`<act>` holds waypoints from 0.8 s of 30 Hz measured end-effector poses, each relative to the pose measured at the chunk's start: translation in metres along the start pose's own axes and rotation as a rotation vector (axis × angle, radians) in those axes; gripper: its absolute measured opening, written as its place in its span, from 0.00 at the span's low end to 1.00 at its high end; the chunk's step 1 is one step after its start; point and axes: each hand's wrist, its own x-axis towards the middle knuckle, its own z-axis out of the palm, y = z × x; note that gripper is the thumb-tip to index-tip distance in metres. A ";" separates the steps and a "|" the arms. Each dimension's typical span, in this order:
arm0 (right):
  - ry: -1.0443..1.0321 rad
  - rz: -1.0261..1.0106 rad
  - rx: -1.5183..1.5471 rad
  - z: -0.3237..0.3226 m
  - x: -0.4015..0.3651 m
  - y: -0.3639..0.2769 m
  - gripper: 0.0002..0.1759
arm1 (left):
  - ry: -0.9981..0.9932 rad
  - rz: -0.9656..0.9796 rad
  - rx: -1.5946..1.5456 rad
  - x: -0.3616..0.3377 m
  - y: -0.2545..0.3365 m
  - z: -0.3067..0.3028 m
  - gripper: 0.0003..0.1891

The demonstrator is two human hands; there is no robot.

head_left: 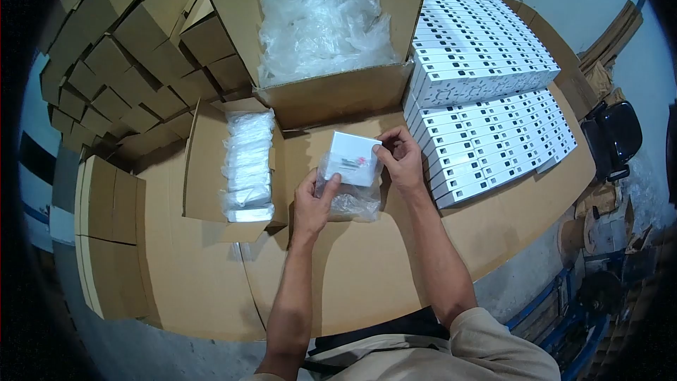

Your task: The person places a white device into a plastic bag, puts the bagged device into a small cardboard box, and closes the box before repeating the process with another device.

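Note:
A flat white square box (352, 158) with a small pink mark is partly inside a clear plastic bag (355, 204), above the cardboard-covered table. My left hand (314, 204) is closed on the box's lower left side through the bag, thumb on top. At the upper right corner, my right hand (400, 161) pinches the box between thumb and fingers. Left of my hands, an open carton (201, 169) holds a row of items wrapped in clear plastic (248, 162).
A large open carton (331, 95) full of clear plastic bags (321, 25) stands behind my hands. Stacked white boxes (493, 134) fill the right side. Many brown cartons (134, 46) are piled at the back left; folded cardboard (109, 240) lies on the left.

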 end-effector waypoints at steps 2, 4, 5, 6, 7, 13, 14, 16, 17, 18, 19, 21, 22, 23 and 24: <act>-0.018 -0.002 -0.066 -0.003 0.000 0.001 0.10 | 0.003 -0.041 0.018 0.002 0.001 -0.003 0.16; -0.058 0.071 -0.080 -0.004 -0.001 0.001 0.13 | 0.045 -0.029 -0.028 0.001 0.002 0.002 0.16; -0.079 0.108 -0.086 -0.004 -0.001 0.001 0.15 | 0.066 -0.023 -0.051 0.001 0.002 0.004 0.15; -0.090 0.135 -0.073 -0.003 -0.001 -0.002 0.17 | 0.091 -0.028 -0.055 0.001 0.001 0.005 0.15; -0.101 0.161 -0.060 -0.002 -0.002 -0.005 0.20 | 0.115 -0.032 -0.058 0.002 -0.002 0.005 0.15; -0.268 0.241 -0.188 -0.001 -0.013 -0.028 0.39 | 0.175 -0.045 -0.145 0.009 -0.016 0.003 0.17; -0.297 0.290 -0.202 -0.001 -0.015 -0.030 0.42 | 0.171 -0.045 -0.176 0.009 -0.016 0.003 0.17; -0.311 0.341 -0.239 0.002 -0.014 -0.033 0.46 | 0.159 -0.066 -0.208 0.009 -0.017 0.002 0.17; -0.318 0.366 -0.258 0.003 -0.013 -0.034 0.48 | 0.153 -0.076 -0.224 0.009 -0.017 0.001 0.17; -0.313 0.320 -0.229 0.004 -0.012 -0.030 0.48 | 0.144 -0.067 -0.222 0.009 -0.018 0.001 0.17; -0.308 0.275 -0.199 0.005 -0.011 -0.024 0.48 | 0.136 -0.058 -0.219 0.010 -0.018 0.001 0.17; -0.299 0.239 -0.165 0.006 -0.011 -0.022 0.47 | 0.137 -0.045 -0.234 0.010 -0.018 0.002 0.17; -0.295 0.250 -0.161 0.006 -0.011 -0.023 0.46 | 0.146 -0.040 -0.250 0.010 -0.017 0.003 0.17; -0.291 0.260 -0.157 0.006 -0.011 -0.026 0.45 | 0.155 -0.036 -0.267 0.010 -0.016 0.004 0.17; -0.295 0.265 -0.180 0.007 -0.011 -0.030 0.43 | 0.161 -0.034 -0.267 0.011 -0.020 0.002 0.18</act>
